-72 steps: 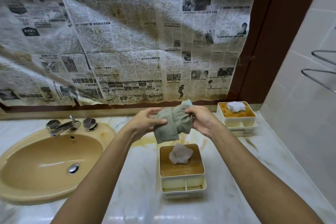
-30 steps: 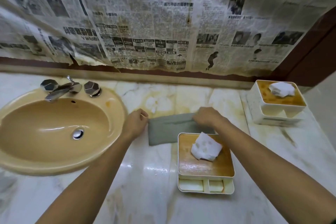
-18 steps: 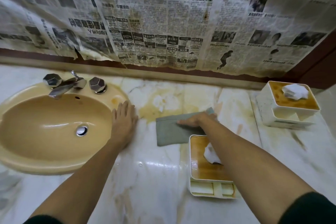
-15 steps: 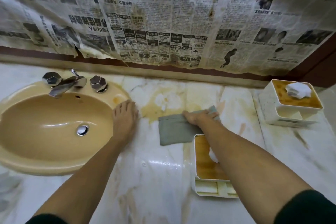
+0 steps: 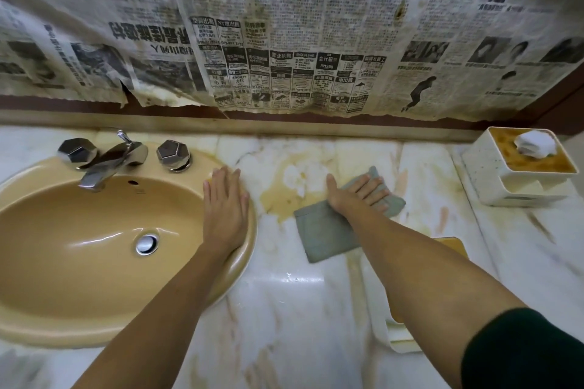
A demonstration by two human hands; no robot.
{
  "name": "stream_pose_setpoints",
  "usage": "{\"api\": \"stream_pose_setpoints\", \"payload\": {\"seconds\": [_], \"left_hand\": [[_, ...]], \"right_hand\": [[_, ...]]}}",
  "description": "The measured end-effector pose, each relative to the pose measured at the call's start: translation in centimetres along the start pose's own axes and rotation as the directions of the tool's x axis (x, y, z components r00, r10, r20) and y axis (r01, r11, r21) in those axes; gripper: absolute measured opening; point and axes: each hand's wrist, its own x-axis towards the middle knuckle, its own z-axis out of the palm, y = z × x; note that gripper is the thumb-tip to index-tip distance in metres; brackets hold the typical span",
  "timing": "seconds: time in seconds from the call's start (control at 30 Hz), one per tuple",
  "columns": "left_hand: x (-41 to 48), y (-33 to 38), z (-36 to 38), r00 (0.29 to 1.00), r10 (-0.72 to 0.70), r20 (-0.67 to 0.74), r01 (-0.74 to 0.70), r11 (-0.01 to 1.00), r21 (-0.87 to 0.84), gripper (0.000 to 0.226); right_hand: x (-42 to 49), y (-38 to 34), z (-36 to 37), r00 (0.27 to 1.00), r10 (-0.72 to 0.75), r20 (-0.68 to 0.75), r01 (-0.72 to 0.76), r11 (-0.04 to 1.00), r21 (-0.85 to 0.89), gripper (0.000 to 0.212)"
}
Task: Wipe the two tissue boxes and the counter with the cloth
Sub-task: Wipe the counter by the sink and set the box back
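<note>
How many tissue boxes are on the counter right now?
2. The far tissue box stands at the right end by the back wall. The near tissue box sits closer to the front, mostly hidden under the right forearm.

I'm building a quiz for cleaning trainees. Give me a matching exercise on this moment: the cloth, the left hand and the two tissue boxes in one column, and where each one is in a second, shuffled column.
Things
1 cloth
2 left hand
3 far tissue box
4 near tissue box

Places
A flat on the sink rim
B under the right hand, on the counter
C mostly hidden behind the right forearm
D back right corner of the counter

Pairs: 1-B, 2-A, 3-D, 4-C
</note>
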Motion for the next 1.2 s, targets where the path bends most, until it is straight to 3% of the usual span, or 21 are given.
{"api": "stream_pose_setpoints", "payload": {"seconds": [0.13, 0.27, 0.4, 0.53, 0.63, 0.73, 1.0, 1.07, 1.2], "left_hand": [[0.0, -0.3, 0.6, 1.0, -0.01, -0.02, 0.009, 0.999, -0.049, 0.047], [0.1, -0.4, 0.9, 0.999, -0.007, -0.051, 0.003, 0.997, -0.076, 0.045], [0.2, -0.6, 1.2, 0.996, -0.007, -0.085, 0.0, 0.997, -0.081, 0.044], [0.2, -0.5, 1.2, 0.994, -0.017, -0.109, 0.003, 0.992, -0.129, 0.041], [0.1, -0.5, 1.0, 0.993, -0.027, -0.112, 0.008, 0.987, -0.159, 0.04], [0.0, -0.4, 0.8, 0.995, -0.026, -0.094, 0.011, 0.987, -0.162, 0.041], [-4.1, 0.9, -0.9, 0.997, -0.016, 0.08, 0.029, 0.987, -0.159, 0.047], [-6.3, 1.6, -1.3, 0.995, -0.011, 0.101, 0.028, 0.985, -0.172, 0.046], [-9.6, 2.6, -1.7, 0.992, -0.02, 0.126, 0.04, 0.986, -0.161, 0.044]], "right_hand": [[2.4, -2.0, 1.0, 0.977, -0.201, -0.071, 0.195, 0.977, -0.088, 0.098], [4.7, -3.6, 1.9, 0.889, -0.43, -0.158, 0.392, 0.892, -0.225, 0.087], [5.1, -5.1, 3.9, 0.763, -0.632, -0.135, 0.551, 0.745, -0.376, 0.077], [2.9, -5.9, 7.4, 0.551, -0.834, -0.024, 0.723, 0.493, -0.484, 0.068], [1.2, -4.8, 9.7, 0.431, -0.902, 0.03, 0.77, 0.35, -0.534, 0.068], [-0.1, -2.6, 11.0, 0.366, -0.93, 0.028, 0.779, 0.29, -0.555, 0.062], [-3.7, 6.1, 12.0, 0.339, -0.938, 0.073, 0.805, 0.248, -0.539, 0.059], [-4.8, 7.7, 11.7, 0.392, -0.916, 0.084, 0.805, 0.297, -0.513, 0.06], [-6.7, 11.3, 12.1, 0.533, -0.846, -0.027, 0.711, 0.465, -0.528, 0.064]]}}
